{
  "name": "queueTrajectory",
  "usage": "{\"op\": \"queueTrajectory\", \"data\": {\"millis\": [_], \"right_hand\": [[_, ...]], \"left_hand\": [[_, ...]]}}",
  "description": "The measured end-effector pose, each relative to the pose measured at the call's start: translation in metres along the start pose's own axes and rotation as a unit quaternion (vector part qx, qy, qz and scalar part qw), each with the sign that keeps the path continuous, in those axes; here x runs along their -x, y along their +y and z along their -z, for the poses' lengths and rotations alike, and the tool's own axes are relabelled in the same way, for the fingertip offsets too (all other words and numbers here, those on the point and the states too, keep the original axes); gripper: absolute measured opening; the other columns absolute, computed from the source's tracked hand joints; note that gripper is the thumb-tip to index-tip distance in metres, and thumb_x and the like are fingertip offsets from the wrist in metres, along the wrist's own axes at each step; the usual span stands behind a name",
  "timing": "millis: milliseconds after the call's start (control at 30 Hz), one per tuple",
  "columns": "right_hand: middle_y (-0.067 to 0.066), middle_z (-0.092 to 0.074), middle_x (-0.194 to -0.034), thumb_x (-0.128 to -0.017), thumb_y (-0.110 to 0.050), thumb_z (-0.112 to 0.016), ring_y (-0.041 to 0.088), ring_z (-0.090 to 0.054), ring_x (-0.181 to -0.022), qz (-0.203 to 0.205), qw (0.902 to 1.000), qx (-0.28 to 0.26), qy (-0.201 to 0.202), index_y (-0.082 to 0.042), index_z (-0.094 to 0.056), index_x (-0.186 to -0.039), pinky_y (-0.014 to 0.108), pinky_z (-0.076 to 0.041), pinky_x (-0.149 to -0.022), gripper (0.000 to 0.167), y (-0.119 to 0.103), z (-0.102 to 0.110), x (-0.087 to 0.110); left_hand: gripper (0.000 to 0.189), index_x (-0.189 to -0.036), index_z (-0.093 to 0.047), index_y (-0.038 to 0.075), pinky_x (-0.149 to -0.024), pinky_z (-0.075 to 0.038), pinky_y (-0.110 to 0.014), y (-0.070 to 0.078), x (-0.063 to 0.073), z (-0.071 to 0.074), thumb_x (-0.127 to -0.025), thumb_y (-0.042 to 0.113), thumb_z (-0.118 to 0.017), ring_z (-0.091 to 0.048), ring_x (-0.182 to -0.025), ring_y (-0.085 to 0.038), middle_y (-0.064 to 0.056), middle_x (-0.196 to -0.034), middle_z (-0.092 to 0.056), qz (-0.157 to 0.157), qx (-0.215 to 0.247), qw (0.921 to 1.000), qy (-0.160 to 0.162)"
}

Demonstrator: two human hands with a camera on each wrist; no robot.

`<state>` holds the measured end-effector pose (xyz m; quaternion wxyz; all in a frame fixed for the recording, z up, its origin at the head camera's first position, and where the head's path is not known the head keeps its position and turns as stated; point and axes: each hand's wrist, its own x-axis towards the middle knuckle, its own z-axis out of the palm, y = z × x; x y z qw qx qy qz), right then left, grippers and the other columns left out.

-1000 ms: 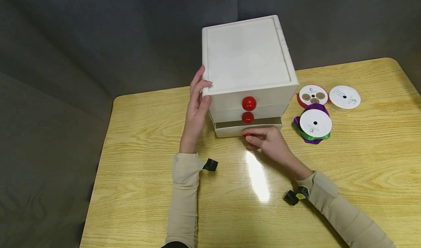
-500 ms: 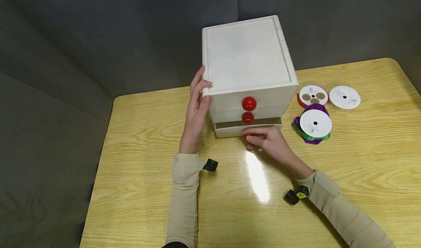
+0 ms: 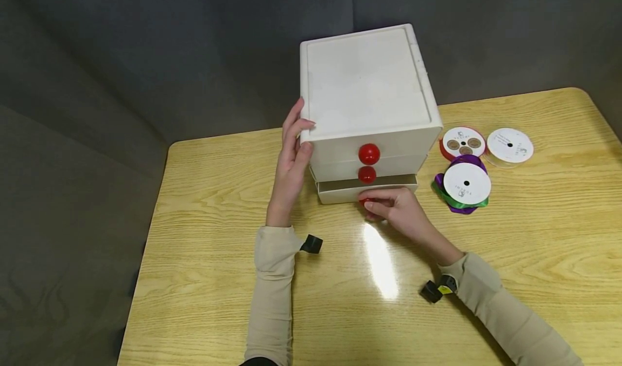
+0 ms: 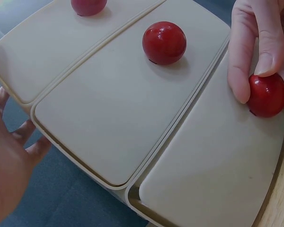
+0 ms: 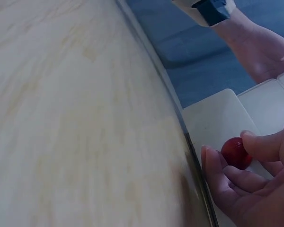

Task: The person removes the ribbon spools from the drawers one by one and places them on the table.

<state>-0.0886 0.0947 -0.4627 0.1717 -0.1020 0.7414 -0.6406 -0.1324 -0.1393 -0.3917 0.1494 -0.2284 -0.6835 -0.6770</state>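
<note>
A white drawer cabinet (image 3: 362,82) with round red knobs stands on the table. Its bottom drawer (image 3: 335,194) is pulled out a little; the upper two sit flush. My left hand (image 3: 290,166) rests against the cabinet's front left corner, fingers along the side and top rim. The left wrist view shows those fingers spread at the cabinet's edge. With thumb and fingers my right hand (image 3: 400,212) pinches the bottom drawer's red knob (image 4: 267,95), mostly hidden in the head view. What lies inside the drawer cannot be seen.
Right of the cabinet lie a red ribbon spool (image 3: 461,135), a white spool (image 3: 509,145) and another white spool (image 3: 467,183) on purple and green ribbon. The wooden table (image 3: 204,258) extends to both sides. A dark curtain (image 3: 243,58) hangs behind.
</note>
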Motion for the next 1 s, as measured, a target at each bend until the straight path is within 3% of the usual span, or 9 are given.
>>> {"op": "queueTrajectory", "data": {"millis": [167,400,600,733,867,1000], "right_hand": [[0.025,-0.074,-0.111,-0.098,0.002,-0.067,0.017,-0.074,-0.081,0.023,0.9994,0.025,0.004,0.008,-0.073,-0.117,0.026,-0.06,-0.071,0.021,0.003,0.0,-0.002],[0.03,-0.069,-0.118,-0.102,0.006,-0.058,0.028,-0.075,-0.093,0.043,0.9989,0.0,-0.017,0.012,-0.066,-0.126,0.032,-0.061,-0.082,0.027,0.006,0.002,-0.006],[0.027,-0.069,-0.123,-0.103,0.005,-0.056,0.026,-0.069,-0.102,0.074,0.9967,0.032,-0.002,0.011,-0.063,-0.131,0.024,-0.057,-0.086,0.029,0.009,0.004,-0.009],[0.025,-0.066,-0.13,-0.103,0.002,-0.058,0.032,-0.067,-0.107,0.071,0.9963,0.045,-0.018,0.008,-0.061,-0.135,0.021,-0.053,-0.09,0.033,0.007,0.007,-0.008],[0.026,-0.064,-0.132,-0.104,-0.001,-0.057,0.038,-0.065,-0.114,0.064,0.9955,0.054,-0.045,0.007,-0.056,-0.141,0.032,-0.052,-0.098,0.038,0.003,0.01,-0.006],[0.024,-0.062,-0.137,-0.105,-0.009,-0.058,0.038,-0.06,-0.124,0.059,0.9894,0.115,-0.066,0.005,-0.055,-0.144,0.049,-0.046,-0.108,0.041,-0.005,0.02,-0.002]], "left_hand": [[0.057,-0.127,-0.046,-0.001,-0.122,-0.028,-0.042,0.0,0.0,0.001,-0.105,0.05,-0.053,-0.023,-0.154,-0.023,-0.014,-0.169,-0.02,0.0,-0.003,1.0,0.0],[0.058,-0.127,-0.046,-0.001,-0.121,-0.029,-0.042,0.0,0.001,0.001,-0.105,0.052,-0.053,-0.024,-0.154,-0.023,-0.014,-0.169,-0.02,-0.001,-0.004,1.0,0.001],[0.057,-0.127,-0.045,-0.001,-0.121,-0.03,-0.043,-0.001,0.0,0.0,-0.106,0.051,-0.053,-0.023,-0.154,-0.024,-0.015,-0.169,-0.019,-0.004,0.001,1.0,-0.002],[0.057,-0.127,-0.045,-0.002,-0.122,-0.029,-0.043,-0.002,-0.001,-0.001,-0.106,0.051,-0.053,-0.023,-0.154,-0.024,-0.016,-0.168,-0.019,-0.007,0.005,1.0,-0.005],[0.058,-0.129,-0.045,-0.002,-0.121,-0.029,-0.043,-0.001,-0.001,0.0,-0.106,0.051,-0.052,-0.024,-0.154,-0.023,-0.016,-0.168,-0.019,-0.004,0.001,1.0,-0.005],[0.056,-0.141,-0.044,-0.002,-0.121,-0.03,-0.042,0.002,0.0,0.003,-0.108,0.042,-0.051,-0.023,-0.155,-0.021,-0.012,-0.169,-0.02,0.001,-0.026,0.9996,-0.015]]}}
